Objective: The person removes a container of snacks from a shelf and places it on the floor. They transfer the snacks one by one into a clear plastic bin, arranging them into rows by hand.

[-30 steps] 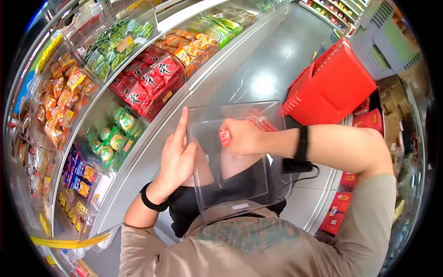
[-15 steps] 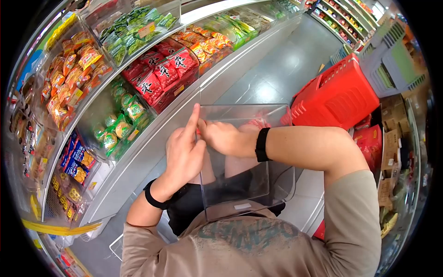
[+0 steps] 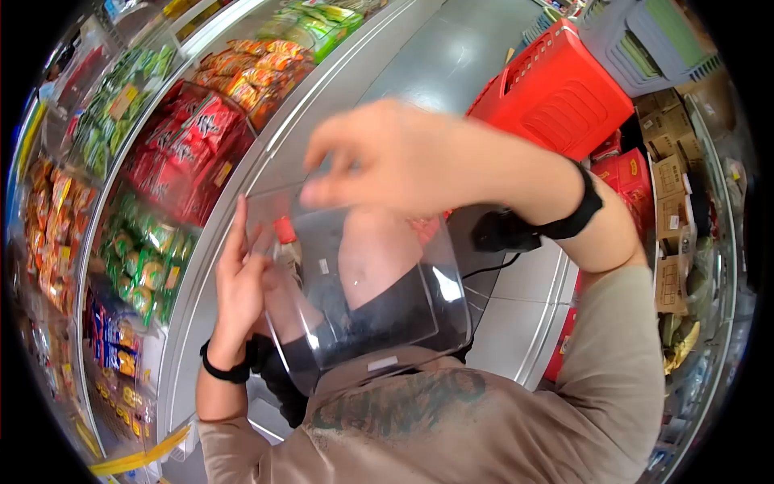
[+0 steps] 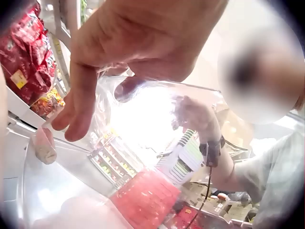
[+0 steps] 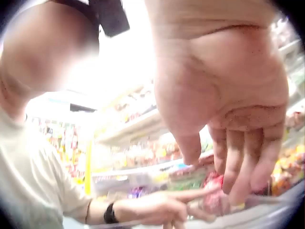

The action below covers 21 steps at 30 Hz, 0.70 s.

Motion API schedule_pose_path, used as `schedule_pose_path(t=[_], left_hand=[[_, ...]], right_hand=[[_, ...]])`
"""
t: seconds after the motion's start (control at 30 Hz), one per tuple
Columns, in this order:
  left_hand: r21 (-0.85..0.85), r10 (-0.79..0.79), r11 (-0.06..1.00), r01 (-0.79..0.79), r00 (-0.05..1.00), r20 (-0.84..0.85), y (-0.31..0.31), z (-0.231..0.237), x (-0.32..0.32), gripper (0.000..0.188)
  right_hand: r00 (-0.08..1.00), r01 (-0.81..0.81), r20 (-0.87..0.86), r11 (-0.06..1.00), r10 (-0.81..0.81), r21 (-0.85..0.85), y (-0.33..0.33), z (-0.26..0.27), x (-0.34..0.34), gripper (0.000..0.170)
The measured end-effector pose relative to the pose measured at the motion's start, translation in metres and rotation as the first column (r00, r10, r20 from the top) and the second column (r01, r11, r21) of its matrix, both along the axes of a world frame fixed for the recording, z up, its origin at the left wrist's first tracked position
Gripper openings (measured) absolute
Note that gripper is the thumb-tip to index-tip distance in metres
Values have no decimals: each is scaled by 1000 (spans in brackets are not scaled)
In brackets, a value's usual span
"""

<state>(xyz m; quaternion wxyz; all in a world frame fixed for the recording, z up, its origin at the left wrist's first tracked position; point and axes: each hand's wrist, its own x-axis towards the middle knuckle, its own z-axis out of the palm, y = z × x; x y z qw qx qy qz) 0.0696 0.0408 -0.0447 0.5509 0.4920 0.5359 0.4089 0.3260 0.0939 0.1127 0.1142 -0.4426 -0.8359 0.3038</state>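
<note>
A clear plastic bin (image 3: pixel 367 343) sits over the person's lap in the head view. The left hand (image 3: pixel 242 286) grips its left wall, index finger stretched along the edge; the left wrist view shows this hand (image 4: pixel 138 43) close up at the see-through wall. Above the bin's far side hovers the right hand (image 3: pixel 379 161), blurred, fingers spread and holding nothing. Its palm and loose fingers fill the right wrist view (image 5: pixel 224 100). A small red packet (image 3: pixel 284 230) shows at the bin's left end, near the left fingers. More red packets (image 3: pixel 425 231) show at its far right corner.
On the left, a display shelf holds red bags (image 3: pixel 189 149), orange packets (image 3: pixel 254 68) and green-wrapped snacks (image 3: pixel 149 266). A red basket (image 3: pixel 556 97) stands at the far right beside grey crates (image 3: pixel 645 40). Cardboard boxes (image 3: pixel 669 194) line the right-hand shelf.
The right hand carried a small red packet leftward to the bin's left end, let go, and rose back over the bin with its fingers open. The left hand stays at the left wall.
</note>
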Motion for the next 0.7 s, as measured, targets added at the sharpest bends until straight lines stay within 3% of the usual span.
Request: schedule_pose_path(t=[0.03,0.1,0.17,0.23,0.27,0.3,0.33,0.37,0.4,0.43,0.53,0.6,0.7], left_hand=[[10,16,1000,-16,1000,-24,-1,-3,-1,82],[28,49,998,-48,998,-42,-1,-6,2,82],[33,83,996,-82,996,-30,-2,-8,5,83],[142,127,983,-115,989,-80,-1,-22,3,84],[133,132,984,-121,988,-81,4,-25,1,84],[124,137,984,-126,987,-82,8,-28,-1,84],[28,122,992,-121,990,-69,6,-20,-6,83],[-24,128,991,-130,990,-67,7,-17,-9,82],[-70,136,988,-140,988,-67,6,-15,-9,82],[-95,148,983,-155,986,-80,6,-14,-9,82],[22,184,983,-183,969,-167,12,-13,8,83],[-65,169,980,-188,959,-226,15,-5,12,84],[-133,126,976,-174,942,-310,21,1,11,85]], right_hand=[[976,113,-186,994,-112,-5,13,-6,30,43],[846,401,-344,912,-407,-93,31,-16,93,41],[672,610,-404,773,-620,-172,58,-74,159,37],[577,754,-259,627,-774,-195,81,-175,211,35],[643,762,-89,647,-761,-33,95,-255,245,39],[607,793,-16,605,-794,77,91,-326,256,44],[618,780,96,624,-780,46,85,-377,257,45],[612,785,252,615,-749,-76,75,-395,244,45],[685,718,292,686,-668,-113,69,-430,245,48],[687,695,405,709,-603,-124,65,-455,242,49],[608,747,495,659,-621,-91,57,-535,243,47],[587,738,553,672,-591,-65,55,-561,241,50],[558,796,393,606,-731,-2,67,-585,238,57]])
